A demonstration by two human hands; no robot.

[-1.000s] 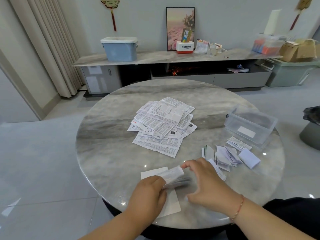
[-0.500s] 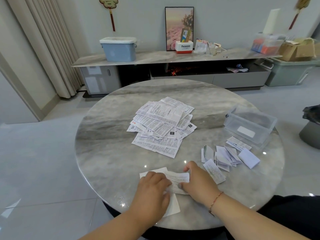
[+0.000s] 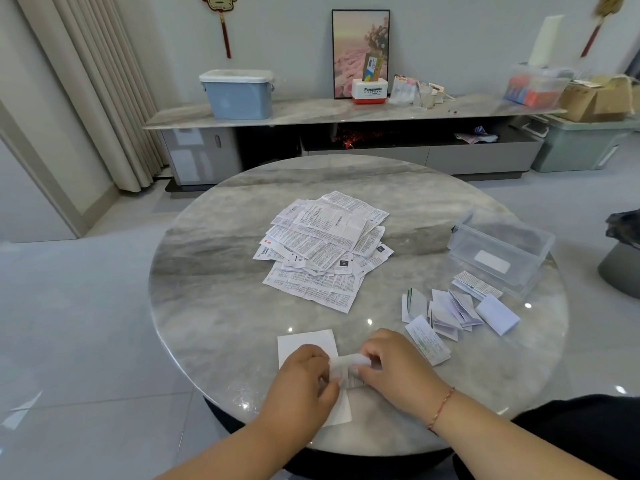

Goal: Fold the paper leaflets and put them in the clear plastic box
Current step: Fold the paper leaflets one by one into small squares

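While both hands, left hand (image 3: pixel 304 379) and right hand (image 3: pixel 394 368), are pinching a small white paper leaflet (image 3: pixel 349 367) between their fingertips, folding is proceeding; creasing appears next.

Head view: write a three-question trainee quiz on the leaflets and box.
1. True or false: the clear box sits right of the pile of unfolded leaflets.
2. Which hands hold the leaflet being folded? A) left only B) right only C) both
3. Fill in: the folded leaflets lie on the ___, just outside the box.

Key: 1 true. 2 C: left hand and right hand both pinch it. 3 table.
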